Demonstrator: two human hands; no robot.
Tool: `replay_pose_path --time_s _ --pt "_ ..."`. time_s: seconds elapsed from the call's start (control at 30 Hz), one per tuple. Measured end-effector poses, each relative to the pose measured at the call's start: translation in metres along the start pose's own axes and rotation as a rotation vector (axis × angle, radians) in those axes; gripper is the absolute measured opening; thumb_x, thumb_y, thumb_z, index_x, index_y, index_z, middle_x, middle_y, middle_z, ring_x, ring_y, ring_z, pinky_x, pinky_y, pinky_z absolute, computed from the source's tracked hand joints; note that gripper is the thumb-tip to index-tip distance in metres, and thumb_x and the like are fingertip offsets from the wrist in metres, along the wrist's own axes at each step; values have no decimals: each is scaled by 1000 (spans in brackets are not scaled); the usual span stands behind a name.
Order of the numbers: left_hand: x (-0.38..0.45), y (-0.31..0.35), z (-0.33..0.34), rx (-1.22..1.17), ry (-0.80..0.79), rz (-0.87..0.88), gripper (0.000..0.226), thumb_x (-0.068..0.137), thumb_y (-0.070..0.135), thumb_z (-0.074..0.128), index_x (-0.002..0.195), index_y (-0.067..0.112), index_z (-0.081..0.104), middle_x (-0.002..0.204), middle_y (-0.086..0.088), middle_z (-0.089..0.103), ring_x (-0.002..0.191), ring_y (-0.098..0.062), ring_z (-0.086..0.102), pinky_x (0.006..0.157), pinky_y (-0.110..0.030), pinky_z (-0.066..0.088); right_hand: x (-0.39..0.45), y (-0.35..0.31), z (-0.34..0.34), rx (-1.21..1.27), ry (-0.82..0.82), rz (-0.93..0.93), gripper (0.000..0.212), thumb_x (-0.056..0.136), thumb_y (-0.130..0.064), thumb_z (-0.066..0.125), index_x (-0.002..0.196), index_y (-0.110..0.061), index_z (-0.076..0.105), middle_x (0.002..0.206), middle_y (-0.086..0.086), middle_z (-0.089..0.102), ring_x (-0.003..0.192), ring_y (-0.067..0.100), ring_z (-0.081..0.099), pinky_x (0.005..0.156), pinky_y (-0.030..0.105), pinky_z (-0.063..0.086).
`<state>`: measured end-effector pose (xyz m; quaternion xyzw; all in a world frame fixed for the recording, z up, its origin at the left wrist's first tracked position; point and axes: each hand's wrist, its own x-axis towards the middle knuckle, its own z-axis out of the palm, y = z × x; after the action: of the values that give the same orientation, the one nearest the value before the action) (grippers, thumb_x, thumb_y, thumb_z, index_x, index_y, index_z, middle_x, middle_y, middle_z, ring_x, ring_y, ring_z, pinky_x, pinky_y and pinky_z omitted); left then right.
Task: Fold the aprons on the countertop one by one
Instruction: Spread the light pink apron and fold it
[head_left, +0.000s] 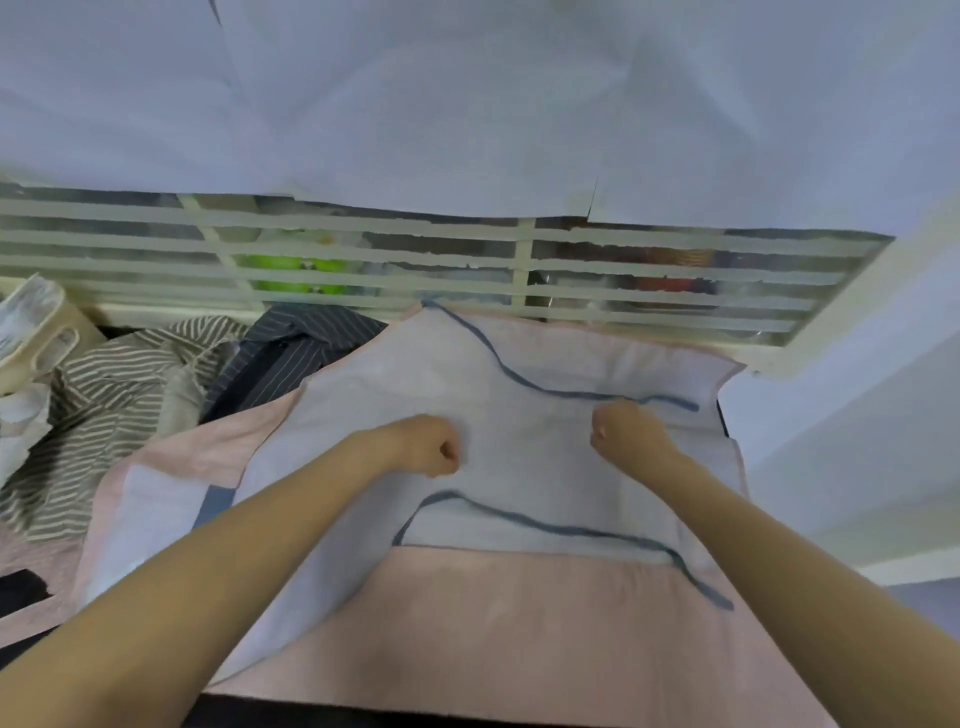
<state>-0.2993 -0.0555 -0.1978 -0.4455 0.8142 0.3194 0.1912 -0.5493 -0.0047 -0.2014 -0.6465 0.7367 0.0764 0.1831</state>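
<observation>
Two bare forearms are seen, ending in the left hand (426, 447) and the right hand (626, 434). No sleeves, gloves, rings or watch are worn on the parts shown.

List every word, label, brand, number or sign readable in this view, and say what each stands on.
None can be read.
Pink apron, with both fists on its pale panel: no print visible.
Striped aprons at left: stripes only.
Items behind the white grille: too blurred to show any text.
</observation>
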Motion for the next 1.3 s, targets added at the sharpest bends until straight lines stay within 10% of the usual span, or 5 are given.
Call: replay_pose_path --time_s 0.37,0.47,0.67,0.93,1.3 --pt "59 15 -48 206 524 139 56 89 4 46 143 16 35 149 1 33 113 -22 50 79 -32 48 81 -2 27 77 -28 -79 52 93 -10 48 140 -4 26 141 14 35 120 33 47 89 36 43" --pt "70 15 -51 308 635 222 65 80 -3 57 141 10 40 145 -6 40 120 -29 47 86 -36 50 83 1 29 -21 1 -132 30 94 -8 46 123 -3 48 124 14 53 116 29 50 88 34 44" --pt "88 29 -60 675 449 9 56 95 20 44 147 20 21 140 -7 43 132 -26 28 106 -33 19 69 25 -14 116 647 -205 5 81 -2 57 84 -2 61 62 11 58 61 28 51 61 35 44" --pt "78 20 -80 701 579 -228 55 96 13 41 144 17 16 116 -3 58 97 -24 62 82 -29 41 70 57 -41 -96 302 -72 30 96 -30 49 121 -13 47 103 7 64 87 25 64 74 33 53" --pt "37 26 -88 619 619 -232 25 97 17 46 114 7 61 121 -8 48 113 -25 47 71 -33 42 36 60 -67 -347 188 -62 18 96 -18 48 108 -12 60 83 1 47 73 16 48 71 27 46"
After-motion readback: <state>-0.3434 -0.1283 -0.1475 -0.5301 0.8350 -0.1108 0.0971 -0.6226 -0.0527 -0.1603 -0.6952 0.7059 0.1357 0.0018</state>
